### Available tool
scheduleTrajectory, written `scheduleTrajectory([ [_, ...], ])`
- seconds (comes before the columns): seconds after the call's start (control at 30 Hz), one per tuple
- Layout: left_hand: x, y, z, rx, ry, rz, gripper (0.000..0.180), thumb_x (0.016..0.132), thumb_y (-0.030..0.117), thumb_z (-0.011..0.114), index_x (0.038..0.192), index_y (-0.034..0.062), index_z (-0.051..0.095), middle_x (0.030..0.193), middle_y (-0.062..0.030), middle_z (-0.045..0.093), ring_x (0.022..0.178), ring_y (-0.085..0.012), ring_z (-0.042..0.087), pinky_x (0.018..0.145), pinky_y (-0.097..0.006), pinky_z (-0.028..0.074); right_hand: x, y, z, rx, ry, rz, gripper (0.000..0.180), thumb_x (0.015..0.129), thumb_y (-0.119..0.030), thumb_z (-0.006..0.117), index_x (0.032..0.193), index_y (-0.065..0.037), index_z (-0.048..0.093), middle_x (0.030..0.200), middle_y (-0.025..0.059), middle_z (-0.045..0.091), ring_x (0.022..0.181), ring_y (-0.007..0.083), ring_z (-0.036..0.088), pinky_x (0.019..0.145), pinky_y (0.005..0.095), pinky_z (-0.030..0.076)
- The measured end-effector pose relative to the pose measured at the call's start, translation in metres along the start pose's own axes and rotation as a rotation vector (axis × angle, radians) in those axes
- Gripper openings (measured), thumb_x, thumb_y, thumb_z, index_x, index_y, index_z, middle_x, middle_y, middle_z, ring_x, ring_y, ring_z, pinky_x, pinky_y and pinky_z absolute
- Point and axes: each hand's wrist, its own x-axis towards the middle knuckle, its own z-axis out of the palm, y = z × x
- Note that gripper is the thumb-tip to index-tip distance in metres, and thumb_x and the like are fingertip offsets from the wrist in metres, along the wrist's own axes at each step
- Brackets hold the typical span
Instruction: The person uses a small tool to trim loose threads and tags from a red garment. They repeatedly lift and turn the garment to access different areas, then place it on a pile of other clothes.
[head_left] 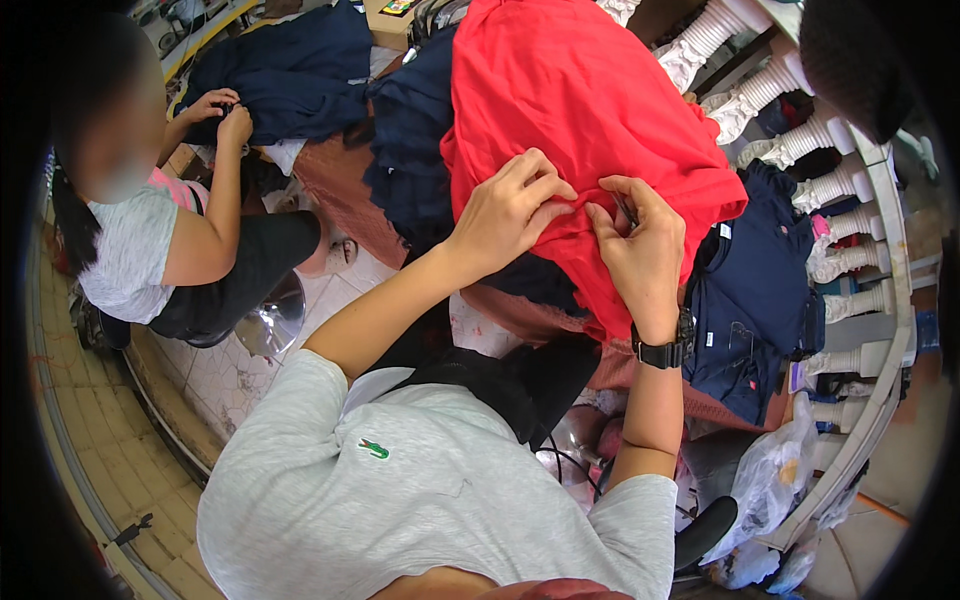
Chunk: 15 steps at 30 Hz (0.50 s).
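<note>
A red garment (585, 90) lies spread over the work surface in front of me, its lower part hanging toward my lap. My left hand (512, 212) pinches a fold of the red cloth between thumb and fingers. Close beside it on the right, my right hand (645, 238) is closed, its thumb and fingertips at the same fold. A small dark metal tool (626, 208), like thread snips, sits inside the right hand's curled fingers. Its tips are mostly hidden by the fingers.
Navy garments (755, 270) are stacked on the right, and more navy cloth (415, 150) lies left of the red one. White ribbed tubes (830, 190) line a rack at right. At left, a co-worker (150, 240) handles navy fabric (290, 75). A plastic bag (770, 470) hangs lower right.
</note>
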Motion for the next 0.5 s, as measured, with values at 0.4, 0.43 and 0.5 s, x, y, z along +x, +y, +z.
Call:
scheduleTrajectory([
  [0.4, -0.042, -0.01, -0.041, -1.083, 0.146, -0.466, 0.008, 0.101, 0.012, 0.061, 0.101, 0.0058, 0.055, 0.089, -0.0037, 0.063, 0.085, -0.0102, 0.06, 0.082, -0.027, 0.047, -0.023, -0.035, 0.008, 0.019, 0.216, 0.035, 0.025, 0.086, -0.007, 0.073, 0.108, 0.002, 0.064, 0.089, 0.0164, 0.065, 0.068, 0.0271, 0.062, 0.063, 0.0362, 0.049],
  [0.43, -0.046, -0.012, -0.046, -1.103, 0.105, -0.471, 0.009, 0.102, 0.013, 0.06, 0.103, 0.006, 0.055, 0.088, -0.0027, 0.062, 0.081, -0.0088, 0.058, 0.078, -0.025, 0.047, -0.032, -0.042, 0.015, 0.038, 0.22, -0.029, 0.02, 0.092, -0.006, 0.07, 0.109, 0.002, 0.064, 0.077, 0.0051, 0.057, 0.065, 0.0106, 0.05, 0.058, 0.0261, 0.041],
  [0.5, -0.047, -0.002, -0.054, -0.918, 0.087, -0.532, 0.008, 0.103, 0.012, 0.059, 0.103, 0.0055, 0.055, 0.087, -0.0022, 0.061, 0.078, -0.0088, 0.058, 0.076, -0.025, 0.047, -0.049, -0.057, 0.028, 0.358, 0.004, 0.141, 0.017, 0.101, -0.015, 0.06, 0.107, 0.001, 0.064, 0.076, 0.0018, 0.056, 0.063, 0.007, 0.045, 0.055, 0.024, 0.035],
])
